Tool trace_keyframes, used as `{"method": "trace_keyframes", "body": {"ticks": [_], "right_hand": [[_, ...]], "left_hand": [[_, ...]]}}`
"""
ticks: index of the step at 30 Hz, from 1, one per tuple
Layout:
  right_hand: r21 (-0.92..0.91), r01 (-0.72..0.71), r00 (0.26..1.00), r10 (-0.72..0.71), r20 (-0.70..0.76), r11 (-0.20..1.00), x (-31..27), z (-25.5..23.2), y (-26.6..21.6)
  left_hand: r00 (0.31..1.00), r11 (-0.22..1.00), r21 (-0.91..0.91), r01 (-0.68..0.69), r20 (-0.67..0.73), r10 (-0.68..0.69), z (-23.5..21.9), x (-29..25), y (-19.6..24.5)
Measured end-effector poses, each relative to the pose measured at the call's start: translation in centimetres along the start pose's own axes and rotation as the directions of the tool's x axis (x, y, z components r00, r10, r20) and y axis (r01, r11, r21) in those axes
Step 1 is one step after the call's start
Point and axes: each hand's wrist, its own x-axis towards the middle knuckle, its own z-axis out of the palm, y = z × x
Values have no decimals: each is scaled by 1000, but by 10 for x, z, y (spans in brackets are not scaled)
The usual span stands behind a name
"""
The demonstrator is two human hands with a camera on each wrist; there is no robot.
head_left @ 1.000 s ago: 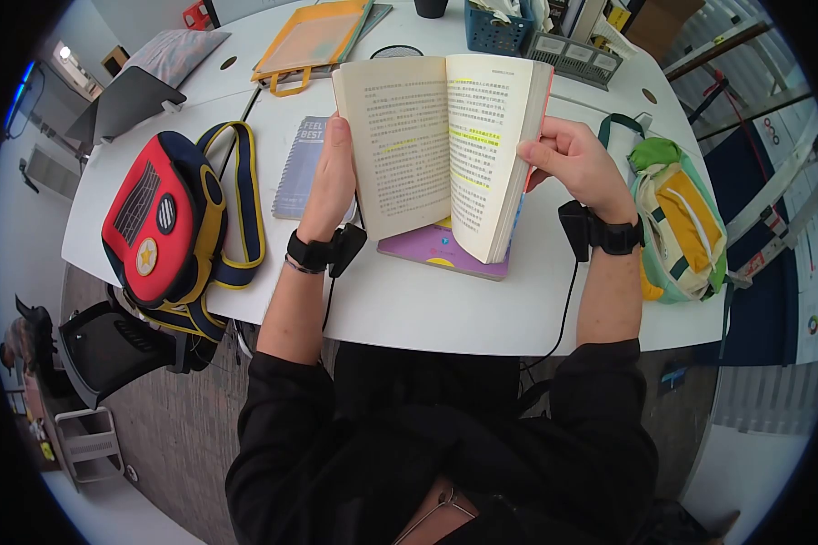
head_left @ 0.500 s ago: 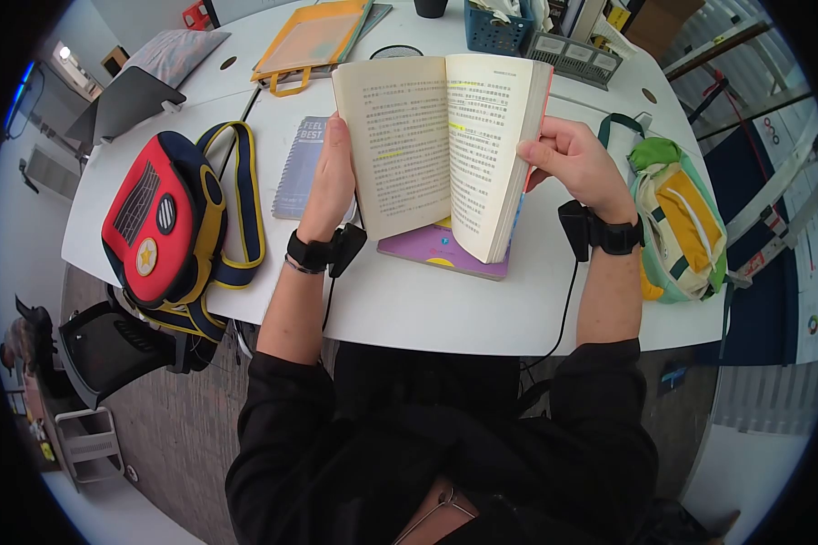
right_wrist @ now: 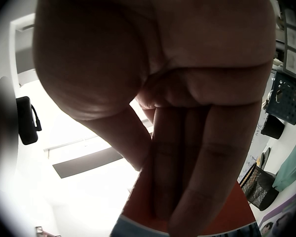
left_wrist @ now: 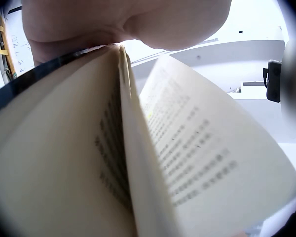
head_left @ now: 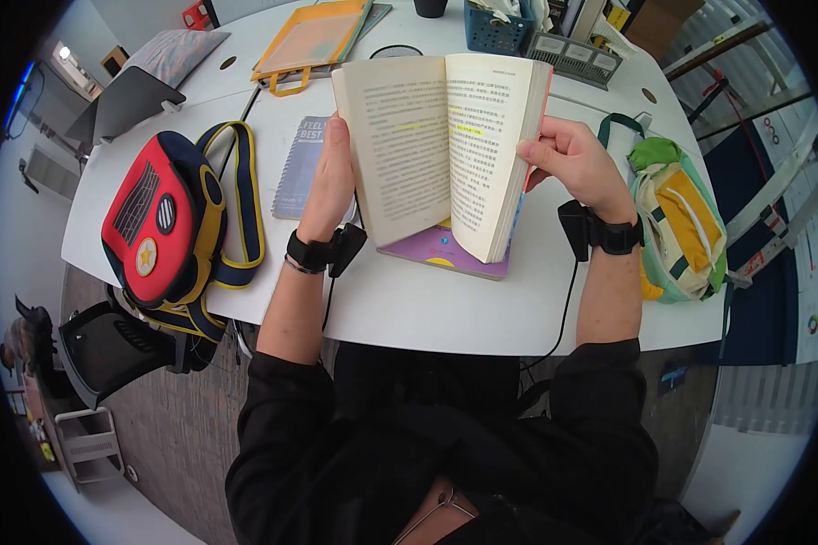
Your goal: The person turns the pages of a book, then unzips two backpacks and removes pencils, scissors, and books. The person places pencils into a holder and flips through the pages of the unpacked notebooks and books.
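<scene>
An open book (head_left: pixel 482 136) with printed text and a few yellow-highlighted lines stands tilted up between both hands. My left hand (head_left: pixel 330 182) holds its left side, thumb at the page edge, the other fingers hidden behind. In the left wrist view, a loose leaf (left_wrist: pixel 212 143) stands apart from the pages under the palm. My right hand (head_left: pixel 580 163) pinches the right-hand block of pages, thumb on the edge. In the right wrist view its fingers (right_wrist: pixel 212 163) lie against the red cover (right_wrist: pixel 237 212). Below the open book lies a purple book (head_left: pixel 445 254) on the table.
A spiral notebook (head_left: pixel 298 173) lies beside the left hand. Left of it sits a red and navy bag (head_left: pixel 159 218) with a strap; a green and yellow bag (head_left: pixel 686 227) is at the right. An orange folder (head_left: pixel 309 41) and a blue basket (head_left: pixel 495 32) are at the back.
The facing pages show different text, and the yellow highlights sit in other places, so leaves have turned. Both hands stay where they were on the book.
</scene>
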Motion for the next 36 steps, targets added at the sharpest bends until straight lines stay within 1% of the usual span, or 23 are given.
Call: {"method": "trace_keyframes", "body": {"ticks": [1,3,7,10,12,15,18,25,27,30,34,36], "right_hand": [[-2,0,1000,0,-3,1000,0,0,-1],[-2,0,1000,0,-5,1000,0,0,0],[27,-14,1000,14,-16,1000,-1,1,0],[27,-14,1000,14,-15,1000,0,1,0],[27,-14,1000,15,-13,1000,0,1,-1],[15,-13,1000,13,-4,1000,0,0,0],[7,-12,1000,12,-10,1000,0,2,-1],[13,-17,1000,17,-11,1000,0,1,-1],[12,-12,1000,12,-15,1000,0,1,0],[8,-1,1000,1,-10,1000,1,0,2],[-3,-1,1000,1,5,1000,1,-1,1],[4,-1,1000,1,5,1000,1,-1,2]], "left_hand": [[1000,1000,0,0,0,0,1,0,1],[999,997,-63,-39,4,39,3,-1,5],[1000,998,-54,-18,7,18,4,-2,6],[1000,997,-79,-18,16,19,4,-1,4],[998,997,-55,-56,-8,55,4,0,3],[1000,999,-29,-23,3,24,3,-1,3],[1000,1000,-9,-19,10,19,1,0,1],[1000,1000,-11,-26,-14,26,2,0,1],[1000,1000,-30,-2,-6,2,2,-1,1],[1000,1000,-13,-15,-26,15,2,0,-1],[1000,1000,-21,-9,-12,9,2,-1,0],[999,999,8,-32,-20,32,2,0,-2]]}}
